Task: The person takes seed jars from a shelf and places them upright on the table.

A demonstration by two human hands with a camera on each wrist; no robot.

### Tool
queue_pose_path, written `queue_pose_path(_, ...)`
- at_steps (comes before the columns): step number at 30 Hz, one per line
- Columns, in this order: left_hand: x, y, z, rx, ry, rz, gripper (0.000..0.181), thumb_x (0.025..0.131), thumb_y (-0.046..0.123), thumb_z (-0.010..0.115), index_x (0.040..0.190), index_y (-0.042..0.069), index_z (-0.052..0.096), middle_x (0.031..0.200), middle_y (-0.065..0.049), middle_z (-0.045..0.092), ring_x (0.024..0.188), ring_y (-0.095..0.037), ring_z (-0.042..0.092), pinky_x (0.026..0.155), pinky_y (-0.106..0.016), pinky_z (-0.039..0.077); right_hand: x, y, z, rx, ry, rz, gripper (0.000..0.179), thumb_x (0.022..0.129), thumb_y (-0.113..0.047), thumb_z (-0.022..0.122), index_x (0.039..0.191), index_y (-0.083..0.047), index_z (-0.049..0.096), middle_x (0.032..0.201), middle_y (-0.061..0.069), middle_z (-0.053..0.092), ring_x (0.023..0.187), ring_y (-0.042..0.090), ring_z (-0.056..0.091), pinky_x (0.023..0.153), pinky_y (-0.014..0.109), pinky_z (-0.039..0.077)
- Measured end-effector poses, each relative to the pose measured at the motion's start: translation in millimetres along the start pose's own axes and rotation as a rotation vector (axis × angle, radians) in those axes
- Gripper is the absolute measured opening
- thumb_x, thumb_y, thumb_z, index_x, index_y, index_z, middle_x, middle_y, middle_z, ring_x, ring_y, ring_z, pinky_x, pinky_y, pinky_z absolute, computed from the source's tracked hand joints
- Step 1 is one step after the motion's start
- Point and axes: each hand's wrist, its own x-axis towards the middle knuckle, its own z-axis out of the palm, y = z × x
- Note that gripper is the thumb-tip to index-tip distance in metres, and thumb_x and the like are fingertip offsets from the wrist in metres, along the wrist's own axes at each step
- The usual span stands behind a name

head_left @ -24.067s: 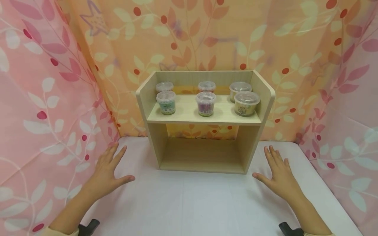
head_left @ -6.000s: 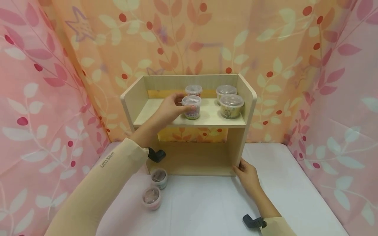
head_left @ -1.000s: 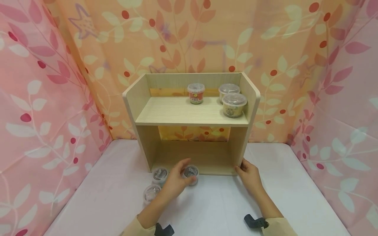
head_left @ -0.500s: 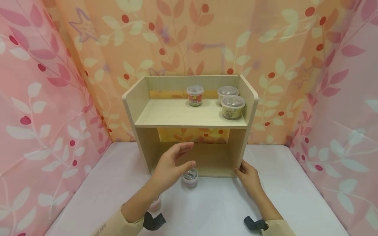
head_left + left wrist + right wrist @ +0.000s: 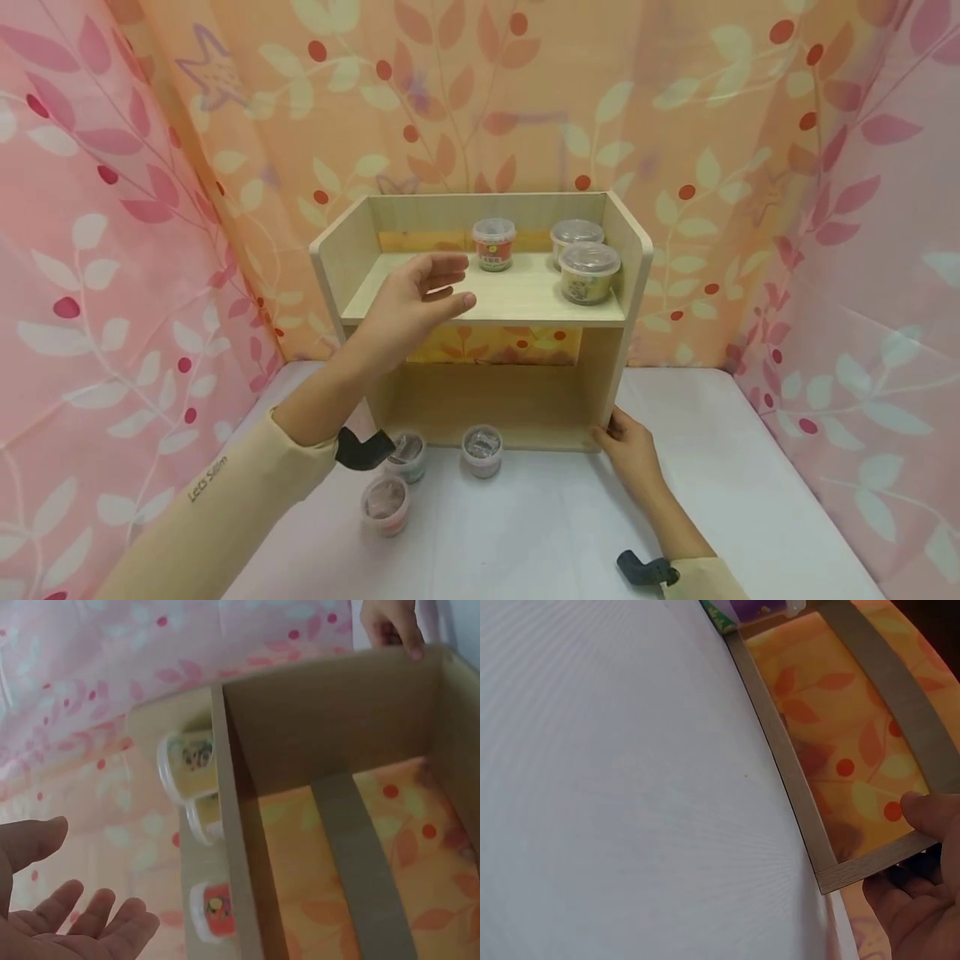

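Note:
My left hand [image 5: 412,308] is raised before the upper board of a small two-tier wooden shelf [image 5: 525,296], holding nothing. Its fingers and thumb are apart, just left of a clear-lidded tub with a red label [image 5: 495,250]; the left wrist view also has this red tub [image 5: 217,910] beyond the fingers. Low on the shelf's right side panel, my right hand [image 5: 633,454] grips the front edge, thumb inside and fingers outside, as the right wrist view confirms. To the right of the red tub stand two wider yellow tubs, one in front [image 5: 587,282] and one behind [image 5: 576,235].
On the white tabletop [image 5: 540,533] before the shelf stand a pink tub [image 5: 386,504], a teal tub [image 5: 408,460] partly behind the left wrist's camera mount, and a purple tub [image 5: 482,450]. Patterned curtains [image 5: 262,150] enclose the back and sides.
Since the first frame, three tubs have come down from the upper board onto the table. My left hand let go of the purple tub and rose to the upper board; my right hand keeps its grip.

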Motion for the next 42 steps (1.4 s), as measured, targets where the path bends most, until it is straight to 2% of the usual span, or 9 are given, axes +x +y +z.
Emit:
queue_pose_path(5,29.4,12.5,-8.9,0.052,0.006,-0.068,0.058,0.094,0.023,0.077,0.145,0.009,0.052,0.147,-0.007,0.055,0.138,-0.026,0.052,0.115,-0.04,0.044,-1.1,3.1,1.2,0.007,-0.002,0.02,0.061,0.093,-0.015,0.077,0.146,0.002,0.052,0.129,0.028,0.066,0.117,0.039,0.067,0.088,0.025,0.058)
queue_pose_path(9,54.6,21.8,-14.1,0.073,0.016,-0.079,0.063,0.094,0.027,0.077,0.147,0.009,0.05,0.149,-0.008,0.053,0.139,-0.026,0.051,0.113,-0.039,0.046,-0.8,4.0,1.4,0.0,-0.002,0.027,0.063,0.092,-0.019,0.079,0.147,0.0,0.053,0.13,0.025,0.067,0.116,0.037,0.068,0.088,0.025,0.059)
queue_pose_path(13,77.7,28.1,-17.4,0.107,0.025,-0.098,0.067,0.094,0.03,0.077,0.15,0.01,0.048,0.151,-0.006,0.051,0.139,-0.024,0.048,0.112,-0.037,0.046,0.6,3.3,1.6,-0.001,0.007,0.029,0.062,0.092,-0.015,0.079,0.146,0.001,0.054,0.129,0.025,0.067,0.116,0.037,0.068,0.087,0.024,0.058)
queue_pose_path(17,98.3,26.4,-18.8,0.139,0.03,-0.143,0.071,0.093,0.035,0.077,0.152,0.012,0.045,0.153,-0.003,0.049,0.142,-0.023,0.044,0.114,-0.038,0.044,2.2,2.7,1.7,-0.004,0.022,0.024,0.058,0.093,-0.01,0.076,0.145,0.003,0.054,0.129,0.027,0.066,0.117,0.039,0.067,0.087,0.022,0.058)
queue_pose_path(21,114.0,16.1,-18.2,0.106,0.025,-0.175,0.075,0.092,0.035,0.078,0.154,0.011,0.043,0.157,-0.006,0.045,0.145,-0.025,0.04,0.115,-0.039,0.042,2.7,1.2,2.0,-0.005,0.024,0.026,0.055,0.094,-0.01,0.074,0.144,0.003,0.055,0.128,0.028,0.066,0.116,0.038,0.067,0.087,0.021,0.057)
queue_pose_path(26,124.3,0.0,-14.7,0.052,0.016,-0.214,0.083,0.091,0.035,0.08,0.156,0.006,0.037,0.161,-0.01,0.038,0.147,-0.027,0.037,0.118,-0.04,0.039,0.8,0.5,3.0,-0.013,0.019,0.045,0.055,0.095,-0.01,0.073,0.145,0.002,0.054,0.128,0.027,0.066,0.117,0.036,0.067,0.088,0.023,0.058)
queue_pose_path(31,130.6,-12.5,-10.5,0.038,0.01,-0.26,0.088,0.09,0.036,0.081,0.157,0.007,0.033,0.162,-0.01,0.036,0.149,-0.027,0.036,0.12,-0.043,0.037,0.0,1.5,3.6,0.001,0.028,0.047,0.053,0.095,-0.008,0.073,0.144,0.002,0.055,0.128,0.027,0.066,0.118,0.035,0.066,0.087,0.016,0.055)
queue_pose_path(34,133.6,-18.2,-8.1,0.035,0.004,-0.293,0.088,0.09,0.036,0.081,0.158,0.009,0.032,0.164,-0.009,0.034,0.151,-0.027,0.033,0.122,-0.043,0.033,0.0,2.0,4.1,0.002,0.026,0.039,0.053,0.095,-0.008,0.073,0.144,0.003,0.055,0.129,0.028,0.066,0.119,0.037,0.066,0.087,0.017,0.055)
queue_pose_path(42,139.9,-34.2,-1.8,0.019,-0.005,-0.323,0.084,0.091,0.03,0.08,0.157,0.005,0.034,0.159,-0.013,0.04,0.147,-0.028,0.039,0.12,-0.041,0.036,0.6,3.2,4.7,-0.016,0.037,0.026,0.051,0.095,-0.008,0.073,0.142,0.003,0.057,0.127,0.027,0.067,0.117,0.036,0.067,0.085,0.015,0.054)
